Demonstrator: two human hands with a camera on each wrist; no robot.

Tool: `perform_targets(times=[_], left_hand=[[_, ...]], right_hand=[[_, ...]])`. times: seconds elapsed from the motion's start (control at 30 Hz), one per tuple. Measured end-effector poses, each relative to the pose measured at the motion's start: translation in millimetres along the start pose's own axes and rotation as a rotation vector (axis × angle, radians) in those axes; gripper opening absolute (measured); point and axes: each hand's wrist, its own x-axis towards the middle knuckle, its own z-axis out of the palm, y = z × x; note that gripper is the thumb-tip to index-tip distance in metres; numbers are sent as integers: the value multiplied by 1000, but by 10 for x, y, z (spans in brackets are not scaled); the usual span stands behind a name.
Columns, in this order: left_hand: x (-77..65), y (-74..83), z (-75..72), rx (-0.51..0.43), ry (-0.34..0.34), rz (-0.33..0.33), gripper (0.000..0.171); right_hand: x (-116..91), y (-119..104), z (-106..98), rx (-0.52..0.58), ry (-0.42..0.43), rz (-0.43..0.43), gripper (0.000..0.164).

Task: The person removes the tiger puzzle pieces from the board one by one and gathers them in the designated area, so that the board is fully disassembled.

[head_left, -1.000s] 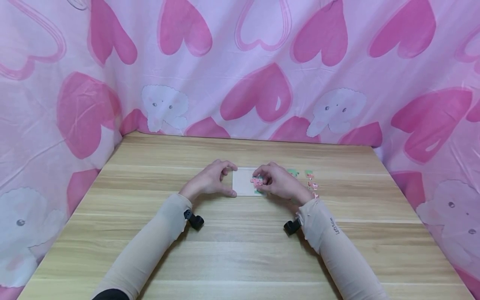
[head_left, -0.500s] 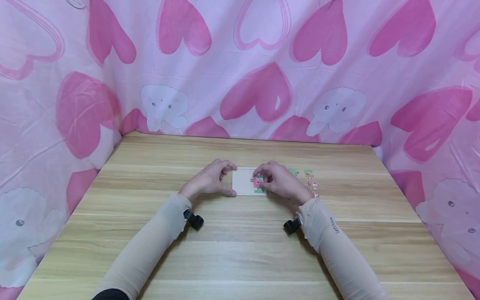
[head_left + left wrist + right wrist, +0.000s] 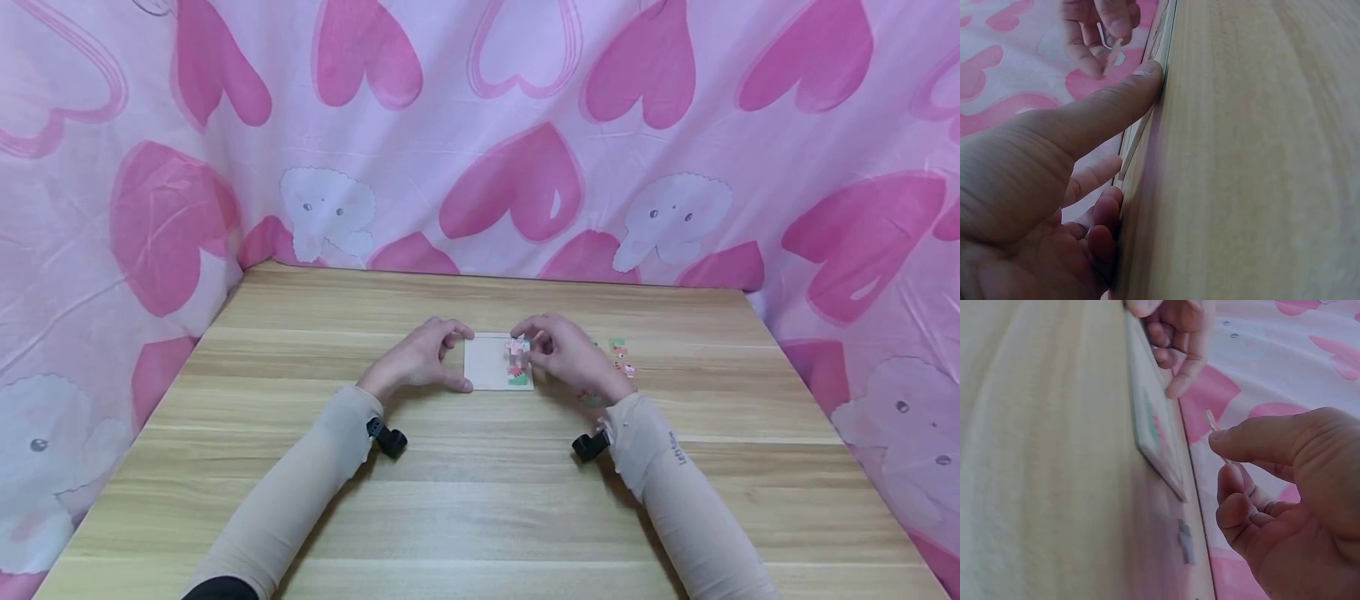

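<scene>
A flat white puzzle board (image 3: 486, 362) lies on the wooden table, its left end gripped by my left hand (image 3: 423, 354), thumb at the near corner and index finger at the far one. Between thumb and fingertips my right hand (image 3: 566, 354) pinches a pink puzzle piece (image 3: 515, 346). Seen from the right wrist, this thin piece (image 3: 1210, 420) is tilted and raised clear of the board. A green and red puzzle piece (image 3: 517, 377) lies at the board's near right corner, under the held piece.
Loose puzzle pieces (image 3: 618, 346) lie on the table right of the board, partly hidden by the right hand and wrist. A green one (image 3: 589, 399) shows below that wrist. Pink heart-patterned curtain (image 3: 517, 192) hangs along the table's back and sides.
My right hand has lifted and shifted slightly toward the board's far edge with the pink puzzle piece, uncovering the green and red piece. The left hand has stayed in place.
</scene>
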Motion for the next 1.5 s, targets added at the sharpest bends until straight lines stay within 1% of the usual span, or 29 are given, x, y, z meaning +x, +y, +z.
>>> perform_targets(times=[0.13,0.27,0.47,0.67,0.87,1.07,1.13,1.23,1.33,1.5], left_hand=[[-13,1,5,-11,0,-9,89],[-7,7,12,-10,-2,-13,89],[-13,8,-8,-17,-1,-12,89],[-22,3,-20,-12,1,-16,89],[-9,-11,-9,-11,-6,-16,89],[3,0,-2,-14,-7,-20,89],[-6,3,-5,-17,-8,-24,89],[-18,3,-3,-20,-11,-25,89],[-27,3,1,-22,-14,-23,89],[-18,14,-4,-26,-10,-19,90]], right_hand=[[-30,-26,-70,19,13,2,38],[-60,-57,-170,11,44,10,37],[-108,-84,-377,29,69,-45,34],[-178,-61,-456,0,84,-55,34],[-301,32,-415,-24,67,-51,33],[-403,198,-290,-10,35,-5,36],[-410,252,-242,-17,17,12,36],[-412,304,-184,-44,-10,15,35],[-407,323,-155,-75,-19,14,33],[-402,335,-148,-76,-23,31,31]])
